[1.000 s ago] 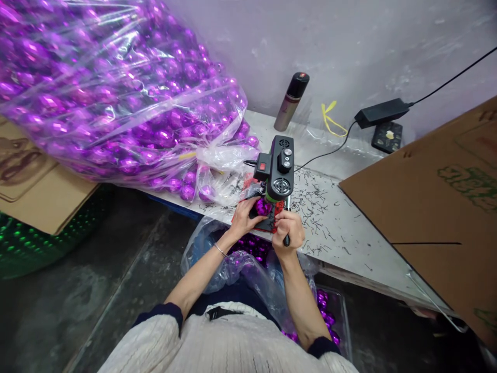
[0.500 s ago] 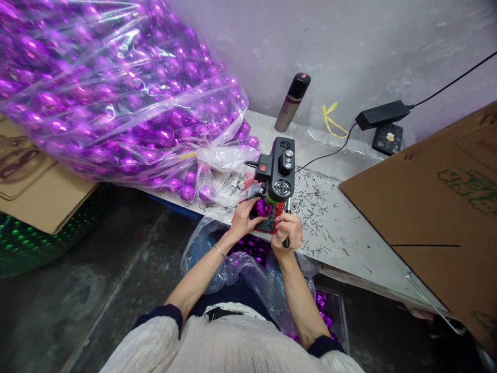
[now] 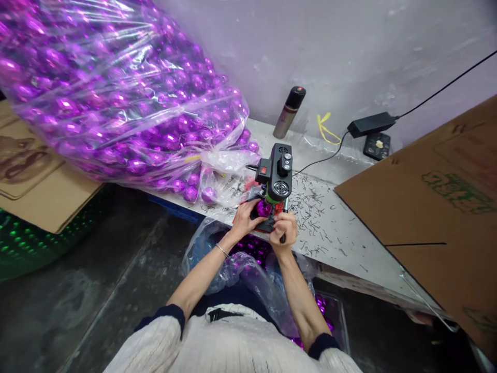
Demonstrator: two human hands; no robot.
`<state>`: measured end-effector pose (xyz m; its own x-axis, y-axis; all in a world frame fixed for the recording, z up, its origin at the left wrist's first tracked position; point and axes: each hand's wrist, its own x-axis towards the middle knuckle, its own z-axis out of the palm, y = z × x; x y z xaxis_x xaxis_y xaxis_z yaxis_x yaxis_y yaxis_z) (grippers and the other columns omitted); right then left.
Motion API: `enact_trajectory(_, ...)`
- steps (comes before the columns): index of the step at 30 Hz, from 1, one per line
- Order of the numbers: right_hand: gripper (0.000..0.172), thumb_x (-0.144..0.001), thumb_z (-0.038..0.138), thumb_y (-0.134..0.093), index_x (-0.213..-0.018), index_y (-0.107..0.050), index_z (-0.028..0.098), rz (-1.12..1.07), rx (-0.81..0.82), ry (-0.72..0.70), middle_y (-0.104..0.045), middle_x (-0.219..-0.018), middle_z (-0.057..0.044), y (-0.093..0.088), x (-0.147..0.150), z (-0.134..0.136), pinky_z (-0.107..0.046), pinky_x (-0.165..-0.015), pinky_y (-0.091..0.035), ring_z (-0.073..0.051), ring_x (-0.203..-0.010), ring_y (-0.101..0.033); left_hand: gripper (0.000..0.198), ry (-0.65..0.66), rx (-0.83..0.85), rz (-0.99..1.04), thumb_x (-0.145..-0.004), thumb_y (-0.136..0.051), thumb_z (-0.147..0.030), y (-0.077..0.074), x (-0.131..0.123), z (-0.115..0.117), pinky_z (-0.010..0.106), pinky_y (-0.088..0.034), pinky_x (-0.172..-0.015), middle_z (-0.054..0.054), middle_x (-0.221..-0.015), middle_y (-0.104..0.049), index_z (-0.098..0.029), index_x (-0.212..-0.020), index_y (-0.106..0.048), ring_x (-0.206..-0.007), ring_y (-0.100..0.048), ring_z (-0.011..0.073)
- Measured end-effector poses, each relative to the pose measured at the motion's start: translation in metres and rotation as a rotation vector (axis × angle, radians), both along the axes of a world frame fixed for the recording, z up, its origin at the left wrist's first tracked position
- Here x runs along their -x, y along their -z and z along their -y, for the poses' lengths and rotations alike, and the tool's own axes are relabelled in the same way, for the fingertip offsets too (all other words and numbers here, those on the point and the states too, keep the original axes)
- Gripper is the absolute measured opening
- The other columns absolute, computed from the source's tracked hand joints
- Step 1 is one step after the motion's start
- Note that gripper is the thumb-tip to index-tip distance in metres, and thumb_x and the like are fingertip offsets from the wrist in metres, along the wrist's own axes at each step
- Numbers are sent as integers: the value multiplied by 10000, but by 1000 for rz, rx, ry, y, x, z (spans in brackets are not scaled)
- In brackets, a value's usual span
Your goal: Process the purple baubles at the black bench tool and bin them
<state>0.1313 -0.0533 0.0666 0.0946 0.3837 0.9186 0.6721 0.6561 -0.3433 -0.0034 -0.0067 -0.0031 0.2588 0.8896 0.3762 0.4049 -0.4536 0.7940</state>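
A shiny purple bauble (image 3: 264,209) sits under the head of a small black press machine (image 3: 280,173) on the table. The thumb and fingers of my left hand (image 3: 246,217) grip the bauble from the left, holding it in place on the machine's dark base. My right hand (image 3: 284,229) is wrapped round the press's lever handle (image 3: 282,238), which points down toward me. Red material shows on the base beside the bauble. Below the table edge, an open clear plastic bag (image 3: 244,264) with many purple baubles lies in front of my body.
A huge clear bag of purple baubles (image 3: 135,103) fills the left. Behind the machine stand a spray can (image 3: 289,111), a yellow tie (image 3: 326,129) and a power adapter (image 3: 371,124). Small black bits (image 3: 314,212) litter the tabletop. A cardboard box (image 3: 438,197) blocks the right.
The view has shifted slightly. Both hands keep their places, the left at the bauble and the right on the lever, which looks almost unmoved.
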Motion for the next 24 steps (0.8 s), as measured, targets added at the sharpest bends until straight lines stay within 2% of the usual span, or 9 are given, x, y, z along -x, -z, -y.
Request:
enact_trajectory(5, 285, -979, 177, -425, -707, -490, 230, -119, 129, 44, -559, -678, 5, -48, 4, 2, -300, -613, -435, -136, -633, -563, 647, -14, -10, 16, -830, -783, -463, -1, -1, -2, 496, -487, -1053, 162, -1298, -682, -187, -1369, -556, -1213, -646, 309)
enact_trajectory(8, 296, -983, 195, -442, -696, -509, 226, -148, 194, 41, -556, -655, 6, -70, 4, 1, -304, -620, -440, -136, -630, -564, 613, -8, -85, 3, -889, -718, -447, -4, 5, 13, 508, -473, -1079, 169, -1333, -659, -189, -1407, -516, -1256, -625, 306)
enact_trajectory(10, 299, -982, 200, -450, -691, -514, 226, -129, 189, 40, -564, -650, 5, -71, 3, 2, -305, -619, -446, -136, -627, -569, 582, 37, -167, -52, -932, -657, -425, -4, 14, 33, 520, -459, -1099, 177, -1369, -631, -189, -1437, -489, -1300, -598, 307)
enact_trajectory(14, 289, -978, 182, -446, -699, -502, 229, -62, 151, 50, -593, -671, -2, -56, 3, 6, -303, -626, -460, -140, -648, -595, 550, 194, -217, -260, -949, -626, -445, 2, 36, 79, 498, -515, -1031, 192, -1372, -625, -194, -1427, -525, -1264, -623, 311)
enact_trajectory(17, 275, -975, 167, -445, -714, -508, 230, -47, 142, 42, -603, -686, -6, -47, 3, 8, -303, -634, -462, -142, -663, -602, 681, 236, -201, -294, -852, -697, -600, 2, 46, 89, 494, -542, -991, 203, -1330, -650, -183, -1378, -580, -1221, -641, 329)
enact_trajectory(18, 270, -971, 159, -446, -719, -512, 229, -50, 141, 37, -605, -691, -6, -46, 3, 8, -303, -638, -461, -142, -667, -602, 693, 228, -204, -265, -831, -705, -626, -2, 49, 83, 497, -541, -997, 200, -1309, -664, -181, -1352, -603, -1213, -643, 329)
enact_trajectory(20, 261, -962, 144, -450, -724, -518, 225, -60, 139, 26, -603, -699, -6, -45, 3, 8, -303, -643, -455, -142, -671, -596, 558, 169, -206, -185, -883, -672, -579, -13, 55, 58, 498, -522, -1031, 174, -1262, -692, -193, -1285, -652, -1199, -649, 309)
enact_trajectory(22, 257, -954, 132, -454, -723, -521, 223, -71, 136, 9, -597, -705, -4, -45, 3, 8, -302, -646, -450, -141, -673, -589, 342, 56, -175, -138, -975, -586, -432, -28, 62, 17, 493, -490, -1079, 146, -1233, -708, -208, -1211, -690, -1196, -650, 283)
enact_trajectory(24, 257, -948, 120, -459, -719, -519, 221, -77, 128, -5, -591, -709, -1, -45, 4, 8, -298, -646, -448, -139, -672, -583, 262, -85, -92, -161, -977, -549, -313, -43, 70, -30, 484, -472, -1103, 150, -1218, -706, -189, -1148, -705, -1188, -648, 285)
